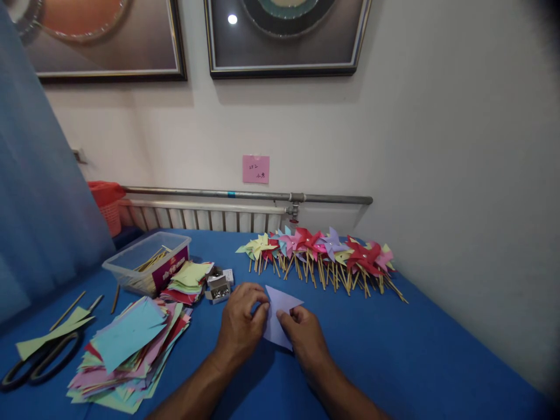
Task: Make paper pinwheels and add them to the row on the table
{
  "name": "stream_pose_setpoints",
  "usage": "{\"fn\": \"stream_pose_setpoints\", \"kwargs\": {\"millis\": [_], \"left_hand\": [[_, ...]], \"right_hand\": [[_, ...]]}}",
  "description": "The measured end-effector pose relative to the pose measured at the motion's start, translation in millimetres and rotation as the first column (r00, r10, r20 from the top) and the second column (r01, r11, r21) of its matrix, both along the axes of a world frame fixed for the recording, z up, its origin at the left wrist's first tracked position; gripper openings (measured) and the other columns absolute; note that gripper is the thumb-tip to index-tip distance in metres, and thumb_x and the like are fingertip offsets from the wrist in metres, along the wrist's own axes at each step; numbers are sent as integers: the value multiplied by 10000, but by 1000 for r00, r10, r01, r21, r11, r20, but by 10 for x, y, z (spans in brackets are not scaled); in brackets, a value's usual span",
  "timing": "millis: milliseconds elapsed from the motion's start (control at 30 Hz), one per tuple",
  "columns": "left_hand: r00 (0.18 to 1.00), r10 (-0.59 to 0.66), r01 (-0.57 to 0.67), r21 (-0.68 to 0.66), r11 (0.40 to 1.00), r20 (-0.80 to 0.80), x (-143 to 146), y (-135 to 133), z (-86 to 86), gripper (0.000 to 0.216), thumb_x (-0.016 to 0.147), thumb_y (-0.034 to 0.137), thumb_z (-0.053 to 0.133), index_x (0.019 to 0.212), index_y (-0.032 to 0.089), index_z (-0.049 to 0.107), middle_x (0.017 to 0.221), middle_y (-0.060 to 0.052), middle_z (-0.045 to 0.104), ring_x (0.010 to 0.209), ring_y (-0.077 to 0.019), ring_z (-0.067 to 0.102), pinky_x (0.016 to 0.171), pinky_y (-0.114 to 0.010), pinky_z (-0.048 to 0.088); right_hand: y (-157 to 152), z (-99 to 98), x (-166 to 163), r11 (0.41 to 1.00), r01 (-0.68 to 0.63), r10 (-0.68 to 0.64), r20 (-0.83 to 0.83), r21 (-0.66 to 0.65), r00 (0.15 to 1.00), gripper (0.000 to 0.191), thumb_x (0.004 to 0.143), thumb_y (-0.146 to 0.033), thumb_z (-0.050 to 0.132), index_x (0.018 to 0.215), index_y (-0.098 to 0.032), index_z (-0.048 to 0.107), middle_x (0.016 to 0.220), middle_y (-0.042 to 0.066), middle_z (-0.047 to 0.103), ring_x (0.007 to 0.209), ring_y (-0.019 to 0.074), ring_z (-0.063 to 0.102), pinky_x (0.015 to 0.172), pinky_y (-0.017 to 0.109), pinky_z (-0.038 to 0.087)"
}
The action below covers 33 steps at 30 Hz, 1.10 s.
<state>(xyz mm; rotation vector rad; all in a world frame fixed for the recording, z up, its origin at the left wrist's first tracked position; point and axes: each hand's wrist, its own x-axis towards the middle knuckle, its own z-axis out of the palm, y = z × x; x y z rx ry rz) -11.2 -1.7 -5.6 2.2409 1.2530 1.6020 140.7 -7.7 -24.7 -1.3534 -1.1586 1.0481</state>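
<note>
A purple sheet of paper (280, 315) is held up between my two hands over the blue table. My left hand (245, 318) has its thumb and fingers closed at the sheet's left edge. On the other side, my right hand (306, 335) pinches the paper, its thumb lying on the front. Left of my hands is a loose pile of cut coloured paper (131, 344). Behind that sit a smaller stack of coloured paper (188, 280) and a small open box of metal pins (219, 290). Finished paper pinwheels on sticks (310, 245) lie in a heap beyond my hands.
A clear plastic tub (126, 274) with wooden sticks stands at the back left. Black-handled scissors (52, 356) lie at the far left under pale green paper strips (56, 332). Radiator pipes (254, 195) run along the wall, near a red basket (109, 210) and a blue curtain (39, 175).
</note>
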Motion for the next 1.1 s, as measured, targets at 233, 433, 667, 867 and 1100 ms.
{"fn": "stream_pose_setpoints", "kwargs": {"millis": [233,433,667,867,1100], "left_hand": [[994,110,-107,-109,988,17,-1,3,0,91,859,163,572,838,198,653,863,-34,673,845,-201,638,785,-349,489],[974,191,-149,-294,944,121,-2,2,-3,138,792,215,638,927,192,654,829,-10,662,750,-175,623,714,-305,455],[915,87,150,-533,833,394,-8,78,16,118,687,287,640,661,173,646,629,11,590,590,-136,527,569,-249,389],[777,69,394,-569,722,626,-29,113,118,165,592,310,672,636,151,687,530,14,565,502,-102,461,515,-227,351],[855,34,262,-488,833,517,0,45,92,175,723,338,680,731,165,707,636,10,620,557,-115,511,534,-228,386]], "right_hand": [[-43,68,-3,1000,-15,15,8,22,1000,268,670,-444,643,583,-227,512,521,-63,437,491,116,356,478,258,297],[-66,61,-24,996,-79,78,19,43,997,291,678,-455,648,585,-211,518,552,-48,465,531,122,387,508,260,325],[-75,76,-4,992,-121,120,36,35,992,295,703,-464,648,621,-197,553,572,-44,481,543,121,397,515,258,324],[-49,44,10,993,-113,111,75,25,991,295,704,-458,640,603,-209,519,538,-65,423,519,112,355,502,256,300],[24,-68,21,996,-93,94,35,-14,995,287,690,-446,663,602,-215,517,509,-67,438,489,109,360,477,250,296]]}}
